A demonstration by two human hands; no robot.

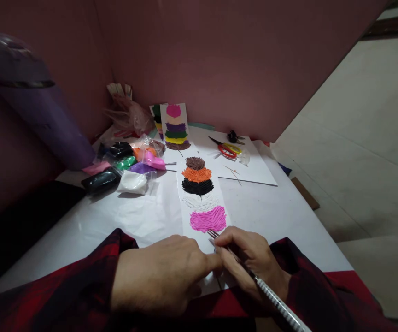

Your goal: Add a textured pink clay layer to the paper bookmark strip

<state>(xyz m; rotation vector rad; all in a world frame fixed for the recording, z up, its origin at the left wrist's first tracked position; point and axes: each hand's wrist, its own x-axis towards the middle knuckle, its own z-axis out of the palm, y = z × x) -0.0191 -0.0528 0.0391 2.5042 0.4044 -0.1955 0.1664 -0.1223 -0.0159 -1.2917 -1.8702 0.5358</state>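
My right hand (250, 258) grips a metal fork (275, 295) with a patterned handle. The fork's tines touch the lower edge of the pink clay band (208, 219) on a white card (185, 221). Above that band, the card carries textured white, black, orange and brown clay bands. My left hand (164, 272) is closed over the card's near end, its index finger reaching to the fork beside my right fingertips. Its other fingers are curled underneath, and whatever they may hold is hidden.
Bags of coloured clay (133, 161) lie at the left, near a purple bottle (43, 101). Two cards with coloured bands (176, 133) lean at the back. Red and yellow scissors (228, 150) and thin sticks (233, 173) rest on a white board (257, 170).
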